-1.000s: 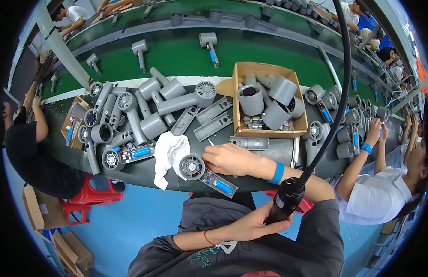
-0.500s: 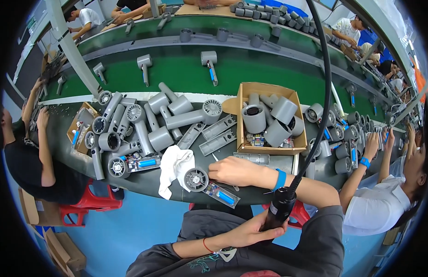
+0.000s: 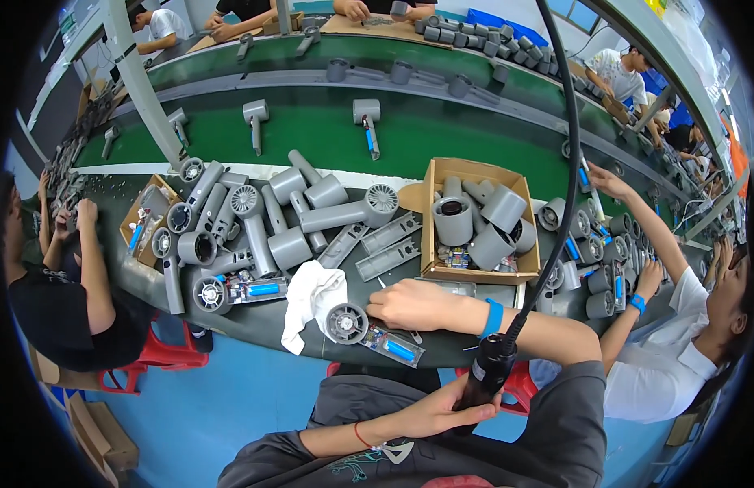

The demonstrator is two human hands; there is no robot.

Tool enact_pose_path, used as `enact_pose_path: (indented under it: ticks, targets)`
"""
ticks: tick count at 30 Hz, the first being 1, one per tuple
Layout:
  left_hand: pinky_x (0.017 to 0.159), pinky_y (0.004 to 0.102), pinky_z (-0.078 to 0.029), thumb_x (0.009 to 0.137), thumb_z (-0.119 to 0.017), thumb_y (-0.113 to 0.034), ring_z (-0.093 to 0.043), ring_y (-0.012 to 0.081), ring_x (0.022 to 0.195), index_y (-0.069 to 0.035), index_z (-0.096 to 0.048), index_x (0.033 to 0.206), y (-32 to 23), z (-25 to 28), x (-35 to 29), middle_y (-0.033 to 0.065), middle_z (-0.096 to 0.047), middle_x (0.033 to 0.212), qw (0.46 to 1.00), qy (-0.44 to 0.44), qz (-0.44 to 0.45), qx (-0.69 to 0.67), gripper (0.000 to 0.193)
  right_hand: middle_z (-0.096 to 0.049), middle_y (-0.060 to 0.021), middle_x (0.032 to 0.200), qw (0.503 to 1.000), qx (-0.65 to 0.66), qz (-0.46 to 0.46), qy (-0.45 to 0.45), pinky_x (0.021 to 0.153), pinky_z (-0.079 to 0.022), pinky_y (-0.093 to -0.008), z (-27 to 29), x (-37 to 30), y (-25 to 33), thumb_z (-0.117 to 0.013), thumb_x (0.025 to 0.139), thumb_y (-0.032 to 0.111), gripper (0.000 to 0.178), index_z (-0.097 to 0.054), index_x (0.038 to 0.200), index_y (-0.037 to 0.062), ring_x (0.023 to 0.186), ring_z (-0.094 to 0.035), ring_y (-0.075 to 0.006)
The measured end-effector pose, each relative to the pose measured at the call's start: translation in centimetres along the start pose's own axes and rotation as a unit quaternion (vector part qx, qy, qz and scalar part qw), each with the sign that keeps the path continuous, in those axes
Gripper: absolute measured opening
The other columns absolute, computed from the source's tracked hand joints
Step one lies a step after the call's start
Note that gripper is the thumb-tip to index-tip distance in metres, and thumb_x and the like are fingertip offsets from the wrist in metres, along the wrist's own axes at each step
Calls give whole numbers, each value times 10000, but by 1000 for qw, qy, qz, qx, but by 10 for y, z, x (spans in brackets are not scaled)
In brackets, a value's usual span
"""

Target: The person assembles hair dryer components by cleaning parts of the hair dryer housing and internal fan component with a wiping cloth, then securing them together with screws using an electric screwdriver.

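My left hand, with a red string at its wrist, is closed around a black corded electric screwdriver low in front of my body. My right hand, blue band at the wrist, comes in from the right with its fingers curled at the edge of a grey handheld fan. The fan lies at the bench's near edge, its handle open on a circuit board and a blue battery. My fingertips are partly hidden. Beside the fan lies a crumpled white cloth.
Grey fan bodies are heaped at left, near several handle shells. A cardboard box holds more housings. The screwdriver's black cable hangs across the right side. Beyond runs a green conveyor; co-workers sit on both sides.
The view has shifted slightly. My hands keep almost the same pose on the fan and screwdriver. The co-worker at right now stretches an arm out to the conveyor; the one at left has moved their hands.
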State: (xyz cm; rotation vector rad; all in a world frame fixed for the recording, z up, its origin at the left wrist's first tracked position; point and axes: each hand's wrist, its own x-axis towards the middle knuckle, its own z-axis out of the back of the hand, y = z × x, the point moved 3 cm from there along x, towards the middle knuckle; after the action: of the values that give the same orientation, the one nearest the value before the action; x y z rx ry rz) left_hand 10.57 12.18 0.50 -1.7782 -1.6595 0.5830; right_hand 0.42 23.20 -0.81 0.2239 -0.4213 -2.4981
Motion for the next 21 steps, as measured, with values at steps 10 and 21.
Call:
enact_pose_path:
  ticks: [10, 21]
  targets:
    - [931, 306, -429, 987, -593, -152, -534, 141, 1046, -15, -426, 1298, 3, 0, -1, 55, -546, 1106, 1000, 2, 12, -24, 379, -600, -114, 827, 988, -138, 55, 30, 605, -552, -365, -4, 9, 7, -595, 802, 108, 107, -595, 820, 3, 747, -674, -283]
    - [847, 264, -418, 997, -597, -196, -500, 107, 934, -37, -426, 1243, -7, -1, -2, 25, -537, 1037, 1000, -8, -30, 3, 340, -630, -112, 775, 957, 62, -88, -271, 617, -532, -333, 110, -30, -14, -662, 746, 77, 114, -655, 848, 27, 692, -653, -255]
